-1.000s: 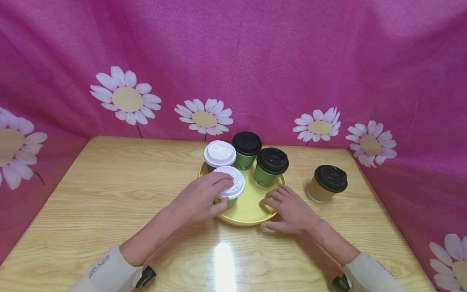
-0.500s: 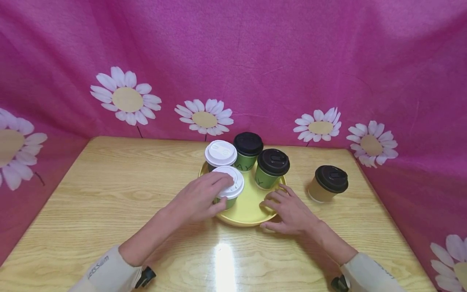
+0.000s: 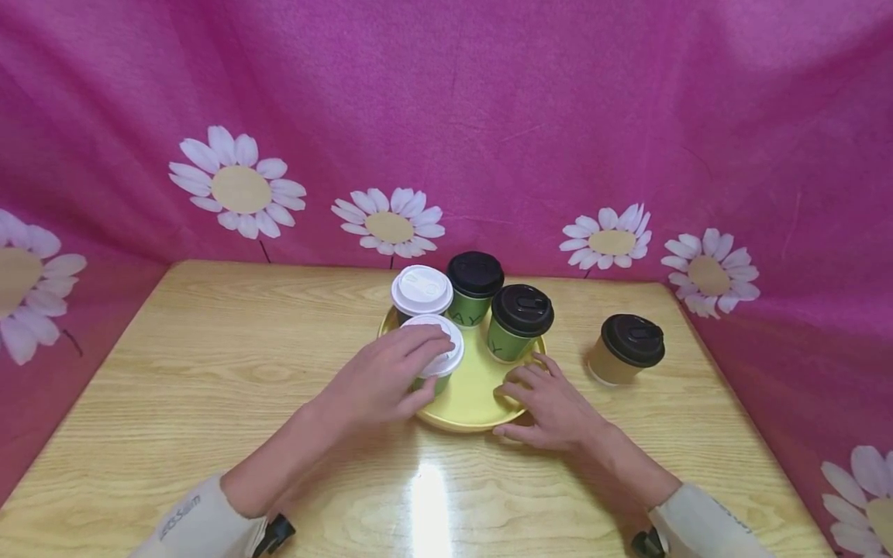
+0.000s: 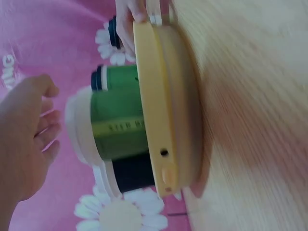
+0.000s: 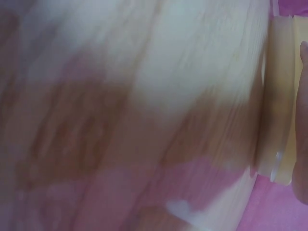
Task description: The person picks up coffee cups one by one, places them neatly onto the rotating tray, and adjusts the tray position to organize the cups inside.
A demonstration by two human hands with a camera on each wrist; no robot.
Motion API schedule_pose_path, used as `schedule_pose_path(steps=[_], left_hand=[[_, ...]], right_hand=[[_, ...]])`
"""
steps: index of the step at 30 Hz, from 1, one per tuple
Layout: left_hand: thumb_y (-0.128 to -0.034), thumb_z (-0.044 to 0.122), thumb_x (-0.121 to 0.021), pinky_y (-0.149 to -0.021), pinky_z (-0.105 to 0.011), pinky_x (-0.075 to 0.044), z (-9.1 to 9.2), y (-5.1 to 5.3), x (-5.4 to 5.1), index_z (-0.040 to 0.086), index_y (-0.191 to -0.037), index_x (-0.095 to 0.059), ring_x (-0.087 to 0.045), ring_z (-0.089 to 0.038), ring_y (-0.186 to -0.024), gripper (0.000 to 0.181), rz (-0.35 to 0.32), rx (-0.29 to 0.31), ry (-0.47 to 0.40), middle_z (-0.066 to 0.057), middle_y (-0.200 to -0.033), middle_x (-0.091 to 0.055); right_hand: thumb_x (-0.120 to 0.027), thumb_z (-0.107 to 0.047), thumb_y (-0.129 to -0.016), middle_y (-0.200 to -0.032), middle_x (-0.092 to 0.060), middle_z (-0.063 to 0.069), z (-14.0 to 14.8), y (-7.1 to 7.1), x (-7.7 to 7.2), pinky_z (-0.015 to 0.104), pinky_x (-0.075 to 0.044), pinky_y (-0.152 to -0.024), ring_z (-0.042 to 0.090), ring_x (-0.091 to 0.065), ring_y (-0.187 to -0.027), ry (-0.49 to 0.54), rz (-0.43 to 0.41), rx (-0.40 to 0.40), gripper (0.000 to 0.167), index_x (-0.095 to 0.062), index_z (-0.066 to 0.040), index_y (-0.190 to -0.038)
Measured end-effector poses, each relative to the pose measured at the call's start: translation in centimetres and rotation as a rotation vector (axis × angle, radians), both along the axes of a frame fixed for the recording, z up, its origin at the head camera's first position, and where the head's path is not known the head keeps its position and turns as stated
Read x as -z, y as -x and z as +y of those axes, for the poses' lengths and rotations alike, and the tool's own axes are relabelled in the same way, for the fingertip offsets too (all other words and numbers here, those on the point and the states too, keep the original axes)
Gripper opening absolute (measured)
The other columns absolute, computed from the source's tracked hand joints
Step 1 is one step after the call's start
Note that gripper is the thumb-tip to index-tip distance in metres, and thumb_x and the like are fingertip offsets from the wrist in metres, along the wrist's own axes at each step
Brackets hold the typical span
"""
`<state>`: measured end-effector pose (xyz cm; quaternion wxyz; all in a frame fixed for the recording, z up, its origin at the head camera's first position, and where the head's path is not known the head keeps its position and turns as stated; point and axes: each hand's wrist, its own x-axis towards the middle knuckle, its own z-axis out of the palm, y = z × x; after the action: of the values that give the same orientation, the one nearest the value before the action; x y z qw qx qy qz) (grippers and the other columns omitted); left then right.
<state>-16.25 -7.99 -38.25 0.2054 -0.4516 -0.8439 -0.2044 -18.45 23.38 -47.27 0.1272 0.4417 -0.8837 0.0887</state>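
A round yellow tray (image 3: pixel 481 403) on the wooden table bears several lidded paper cups. At its front left stands a green cup with a white lid (image 3: pixel 453 356); behind it is a dark cup with a white lid (image 3: pixel 422 290). Two green cups, one at the back (image 3: pixel 474 275) and one at the right (image 3: pixel 512 345), wear black lids. My left hand (image 3: pixel 384 376) is over the front white lid with loosely bent fingers; the left wrist view shows a gap between this hand (image 4: pixel 26 137) and the lid. My right hand (image 3: pixel 558 407) grips the tray's right front rim.
A brown cup with a black lid (image 3: pixel 624 353) stands on the table (image 3: pixel 265 333), right of the tray. A pink cloth (image 3: pixel 488 116) with white flowers hangs behind the table and along its sides.
The front white-lidded cup has shifted very slightly left and back, with my left hand staying over it. My right hand stays at the tray rim.
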Motion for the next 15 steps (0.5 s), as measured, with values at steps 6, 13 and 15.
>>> schedule_pose_path(steps=[6,13,15], left_hand=[[-0.0853,0.011,-0.066,-0.107,-0.034,-0.042,1.7,-1.3,-0.2,0.001,-0.122,-0.063,-0.058,-0.025,-0.117,0.038,0.122,0.077,0.024,-0.011,-0.121,-0.063],[-0.0887,0.026,-0.070,-0.112,-0.034,-0.036,3.3,-2.6,0.7,0.007,-0.128,-0.064,-0.053,-0.025,-0.125,0.044,0.178,0.108,0.163,-0.008,-0.129,-0.062],[-0.0886,0.029,-0.070,-0.114,-0.034,-0.034,3.5,-2.7,1.1,0.010,-0.128,-0.065,-0.053,-0.025,-0.126,0.045,0.196,0.121,0.188,-0.006,-0.129,-0.063]], right_hand=[[-0.053,-0.070,-0.090,-0.106,-0.061,0.001,-0.4,-0.4,0.0,0.060,-0.027,-0.109,0.021,-0.057,-0.103,0.008,-0.008,0.016,0.056,-0.068,-0.018,-0.108],[-0.054,-0.068,-0.091,-0.107,-0.062,0.001,-0.8,-0.9,-0.3,0.060,-0.025,-0.111,0.022,-0.057,-0.106,-0.020,-0.043,0.049,0.056,-0.069,-0.018,-0.110],[-0.054,-0.068,-0.091,-0.107,-0.062,0.001,-0.9,-1.0,-0.3,0.061,-0.025,-0.111,0.022,-0.057,-0.106,-0.022,-0.042,0.052,0.056,-0.069,-0.018,-0.112]])
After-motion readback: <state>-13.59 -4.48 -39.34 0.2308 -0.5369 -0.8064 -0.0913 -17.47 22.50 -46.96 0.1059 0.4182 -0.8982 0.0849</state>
